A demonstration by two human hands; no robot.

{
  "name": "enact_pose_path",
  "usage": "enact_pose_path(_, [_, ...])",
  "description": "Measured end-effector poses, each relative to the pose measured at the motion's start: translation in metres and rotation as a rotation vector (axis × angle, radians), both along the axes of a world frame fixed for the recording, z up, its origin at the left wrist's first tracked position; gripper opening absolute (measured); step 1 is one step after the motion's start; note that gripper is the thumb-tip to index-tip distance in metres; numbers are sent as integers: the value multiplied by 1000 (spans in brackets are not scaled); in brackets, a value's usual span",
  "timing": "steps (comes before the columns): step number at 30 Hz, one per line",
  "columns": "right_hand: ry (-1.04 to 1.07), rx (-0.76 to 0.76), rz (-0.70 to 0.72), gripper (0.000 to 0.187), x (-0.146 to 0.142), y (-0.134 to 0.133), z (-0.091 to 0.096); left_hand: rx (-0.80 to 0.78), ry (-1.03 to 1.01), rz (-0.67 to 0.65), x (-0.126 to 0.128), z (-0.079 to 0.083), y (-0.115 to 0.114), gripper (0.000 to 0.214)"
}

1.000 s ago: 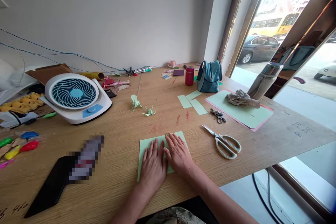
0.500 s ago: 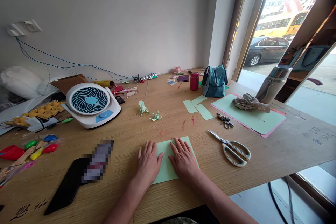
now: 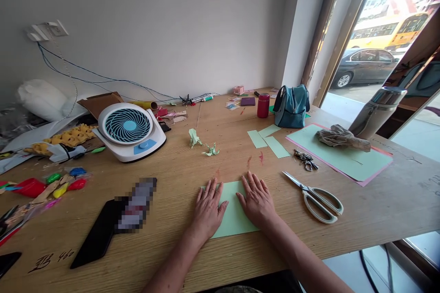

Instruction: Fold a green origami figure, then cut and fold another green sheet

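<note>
A light green sheet of paper point(image 3: 231, 213) lies flat on the wooden table point(image 3: 165, 247) in front of me. My left hand point(image 3: 209, 208) rests flat over its left side, fingers stretched forward. Over the right side lies my right hand point(image 3: 257, 199), palm down with fingers slightly spread. Both hands cover the sheet's side edges. To the right of my right hand is a pair of scissors point(image 3: 314, 197) with pale handles, blades pointing away to the left. Beyond the sheet stand two small folded green paper figures, one upright point(image 3: 194, 138) and one lower point(image 3: 211, 149).
Green paper strips point(image 3: 277, 147), keys point(image 3: 305, 159) and a paper stack point(image 3: 343, 165) under a crumpled bag point(image 3: 343, 138) lie right. A steel flask point(image 3: 374, 112), blue bag point(image 3: 292, 107) and red can point(image 3: 263, 105) stand behind. Left are a fan point(image 3: 129, 128) and a phone point(image 3: 92, 233).
The view has turned slightly left, shifting everything rightward in the picture. My right hand has moved a little forward towards the sheet's far edge; both hands stay flat on the paper.
</note>
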State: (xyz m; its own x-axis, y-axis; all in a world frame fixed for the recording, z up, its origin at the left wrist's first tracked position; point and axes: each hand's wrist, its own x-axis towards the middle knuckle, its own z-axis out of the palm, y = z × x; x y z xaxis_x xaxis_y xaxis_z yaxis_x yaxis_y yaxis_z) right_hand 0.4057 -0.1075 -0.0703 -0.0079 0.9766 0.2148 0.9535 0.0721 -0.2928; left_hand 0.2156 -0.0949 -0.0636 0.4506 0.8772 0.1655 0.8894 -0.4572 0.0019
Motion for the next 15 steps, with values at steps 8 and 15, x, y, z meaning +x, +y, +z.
enact_pose_path(8, [-21, 5, -10, 57, 11, 14, -1, -13, -24, 62, 2, 0, 0, 57])
enact_pose_path(15, [2, 28, 36, 47, 19, 13, 2, -24, -31, 52, 0, 1, -1, 57])
